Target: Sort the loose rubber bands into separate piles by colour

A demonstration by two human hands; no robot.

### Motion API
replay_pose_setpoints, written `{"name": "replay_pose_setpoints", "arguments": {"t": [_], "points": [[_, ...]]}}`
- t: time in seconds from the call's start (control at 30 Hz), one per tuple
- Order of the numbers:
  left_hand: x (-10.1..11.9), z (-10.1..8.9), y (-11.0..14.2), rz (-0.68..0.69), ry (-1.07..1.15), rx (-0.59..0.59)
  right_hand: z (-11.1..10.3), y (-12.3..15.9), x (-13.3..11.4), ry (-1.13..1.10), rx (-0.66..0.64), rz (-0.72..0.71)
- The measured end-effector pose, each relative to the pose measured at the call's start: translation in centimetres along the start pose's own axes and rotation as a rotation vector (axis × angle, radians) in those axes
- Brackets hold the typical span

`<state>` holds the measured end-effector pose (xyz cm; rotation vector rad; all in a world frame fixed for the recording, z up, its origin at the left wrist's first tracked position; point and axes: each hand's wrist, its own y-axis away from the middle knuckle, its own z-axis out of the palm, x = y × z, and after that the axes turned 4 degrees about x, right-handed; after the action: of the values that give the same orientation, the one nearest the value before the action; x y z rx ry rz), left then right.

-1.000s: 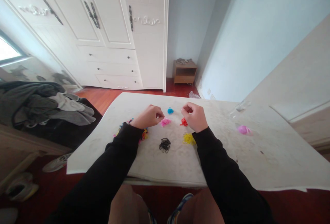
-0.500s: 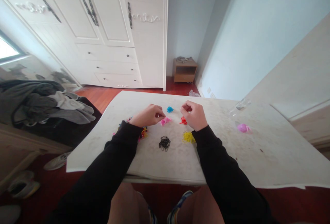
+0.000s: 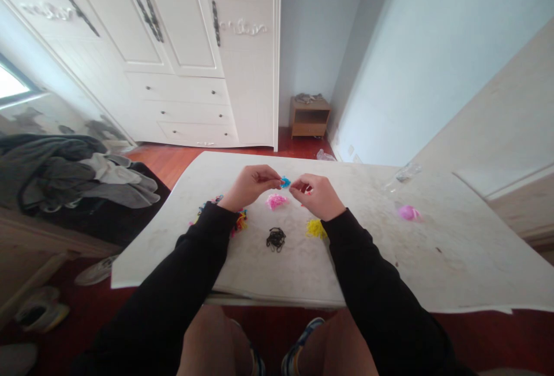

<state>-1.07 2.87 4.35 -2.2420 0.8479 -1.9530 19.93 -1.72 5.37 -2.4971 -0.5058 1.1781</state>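
My left hand (image 3: 256, 184) is closed in a pinch at the left edge of a small blue pile of rubber bands (image 3: 285, 182). My right hand (image 3: 319, 194) pinches just right of that pile; anything between either set of fingertips is too small to make out. Below them lies a pink pile of bands (image 3: 276, 201), with a black pile (image 3: 276, 239) nearer me. A yellow pile (image 3: 316, 228) sits by my right cuff. Only bits of a red pile (image 3: 309, 193) show behind my right hand. A mixed-colour pile (image 3: 240, 223) is partly hidden under my left wrist.
Everything rests on a white table (image 3: 372, 272). Toward the right are a purple-pink bundle (image 3: 408, 213) and a clear plastic bottle (image 3: 403, 179). Dark clothes (image 3: 56, 174) are heaped at the left. A white wardrobe (image 3: 182, 47) and a small wooden cabinet (image 3: 310, 117) stand beyond.
My left hand has moved up and slightly right, from the pink pile to the blue one. My right hand has shifted left and a little down, and its fingertips have come toward the left hand's.
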Motion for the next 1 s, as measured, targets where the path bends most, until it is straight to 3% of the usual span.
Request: {"name": "replay_pose_setpoints", "arguments": {"t": [0.1,0.27,0.4,0.77,1.0], "points": [[0.2,0.2,0.1,-0.017,0.087,-0.033,0.4,0.1,-0.1,-0.052,-0.047,-0.043],[0.2,0.2,0.1,0.016,0.070,-0.016,0.6,0.2,-0.2,-0.060,0.042,-0.051],[0.1,0.3,0.1,0.021,0.089,-0.021,0.5,0.2,-0.4,-0.079,0.009,-0.054],[-0.1,0.0,-0.2,0.103,-0.024,-0.001,-0.1,0.2,-1.0,-0.026,-0.039,-0.126],[-0.3,-0.8,-0.6,0.062,0.103,0.305,-0.5,0.2,-1.6,-0.083,-0.141,-0.161]]}}
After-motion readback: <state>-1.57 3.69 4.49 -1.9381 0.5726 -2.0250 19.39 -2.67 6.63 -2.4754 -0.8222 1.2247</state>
